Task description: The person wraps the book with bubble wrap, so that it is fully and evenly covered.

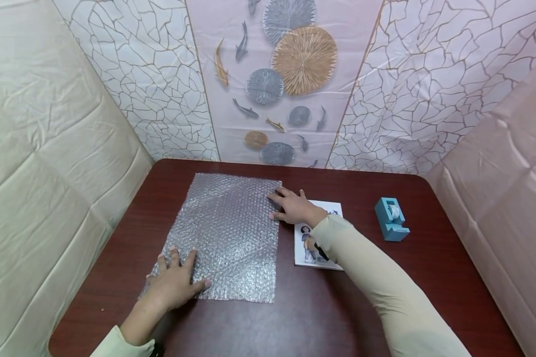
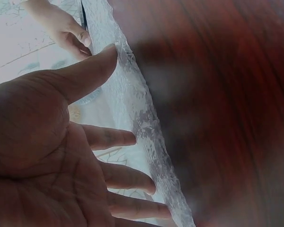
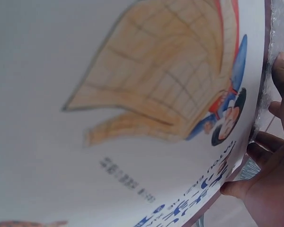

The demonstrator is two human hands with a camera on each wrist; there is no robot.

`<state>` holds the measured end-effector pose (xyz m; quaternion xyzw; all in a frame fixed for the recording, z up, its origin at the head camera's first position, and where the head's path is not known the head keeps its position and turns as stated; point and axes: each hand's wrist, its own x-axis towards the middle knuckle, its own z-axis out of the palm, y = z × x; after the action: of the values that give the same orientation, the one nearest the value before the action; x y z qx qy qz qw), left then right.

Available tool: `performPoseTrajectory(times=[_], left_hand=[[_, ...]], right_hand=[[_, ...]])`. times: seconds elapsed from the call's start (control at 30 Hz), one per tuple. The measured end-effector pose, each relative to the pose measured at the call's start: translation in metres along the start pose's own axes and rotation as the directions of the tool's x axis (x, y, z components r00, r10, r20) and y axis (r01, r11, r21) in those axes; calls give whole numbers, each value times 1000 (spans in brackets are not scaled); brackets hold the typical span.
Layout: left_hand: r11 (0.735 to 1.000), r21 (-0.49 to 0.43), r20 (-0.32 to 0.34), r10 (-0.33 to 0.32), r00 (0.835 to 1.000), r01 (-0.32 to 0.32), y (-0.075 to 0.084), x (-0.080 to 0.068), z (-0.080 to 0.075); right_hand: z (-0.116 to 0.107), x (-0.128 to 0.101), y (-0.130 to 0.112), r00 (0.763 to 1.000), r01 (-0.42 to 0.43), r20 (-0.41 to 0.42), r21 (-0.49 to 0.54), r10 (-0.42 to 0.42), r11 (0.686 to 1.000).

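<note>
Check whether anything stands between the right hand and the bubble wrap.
Nothing visible: the right hand reaches over the right edge of the bubble wrap. The book lies right of it, partly beneath the right sleeve, not in between.

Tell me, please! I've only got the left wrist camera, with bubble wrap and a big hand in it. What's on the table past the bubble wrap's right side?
Observer: In the head view, a picture book lies just to the right of the bubble wrap, partly under the person's right sleeve.
Operator: Ooh! Is there anything even farther right?
Observer: Yes, a blue tape dispenser sits beyond the picture book, apart from it.
</note>
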<state>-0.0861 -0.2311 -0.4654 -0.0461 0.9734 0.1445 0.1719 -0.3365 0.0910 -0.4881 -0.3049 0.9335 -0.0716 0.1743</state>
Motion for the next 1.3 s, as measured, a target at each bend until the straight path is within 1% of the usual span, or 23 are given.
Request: performPoseTrajectory(times=[0.1, 0.2, 0.27, 0.3, 0.43, 0.5, 0.53, 0.6, 0.67, 0.93, 1.07, 1.17, 1.3], left_hand=[[1000, -6, 5, 7, 1000, -6, -5, 1, 1], [1000, -15, -14, 19, 1000, -19, -14, 6, 8], [1000, -15, -11, 24, 1000, -24, -16, 7, 7], [999, -12, -23, 31, 999, -31, -19, 8, 9], [999, -6, -7, 35, 999, -35, -28, 14, 12], [999, -12, -14, 36, 999, -36, -36, 18, 19], [999, -17, -10, 31, 999, -31, -37, 19, 19], [999, -24, -8, 32, 999, -32, -38, 19, 18], [999, -26, -5, 20, 1000, -20, -38, 17, 16], [1000, -21, 41, -9, 999, 10, -24, 2, -6], [999, -30, 44, -20, 999, 21, -23, -1, -10], [999, -41, 44, -32, 999, 34, -27, 2, -7], [999, -34, 46, -31, 998, 32, -30, 4, -7]], right_hand=[[0, -2, 1, 1000, 12, -9, 2, -12, 1000], [-1, -3, 1, 1000, 24, -18, 5, -24, 1000], [-2, -4, 0, 1000, 25, -17, 8, -25, 1000], [-2, -5, -1, 1000, 23, -17, 7, -23, 1000], [-3, -7, -3, 1000, 16, -15, -10, -17, 1000], [-4, -9, -5, 1000, 15, -17, -21, -16, 1000], [-4, -9, -5, 1000, 16, -18, -26, -16, 1000], [-3, -10, -6, 1000, 16, -20, -32, -17, 999], [-3, -11, -6, 1000, 20, -22, -36, -21, 999], [-1, -14, -8, 1000, 29, 2, -30, -29, 999], [-3, -18, -11, 1000, 29, 5, -42, -29, 999], [-4, -21, -13, 1000, 26, 12, -50, -26, 998], [-7, -23, -16, 999, 24, 22, -41, -23, 999]])
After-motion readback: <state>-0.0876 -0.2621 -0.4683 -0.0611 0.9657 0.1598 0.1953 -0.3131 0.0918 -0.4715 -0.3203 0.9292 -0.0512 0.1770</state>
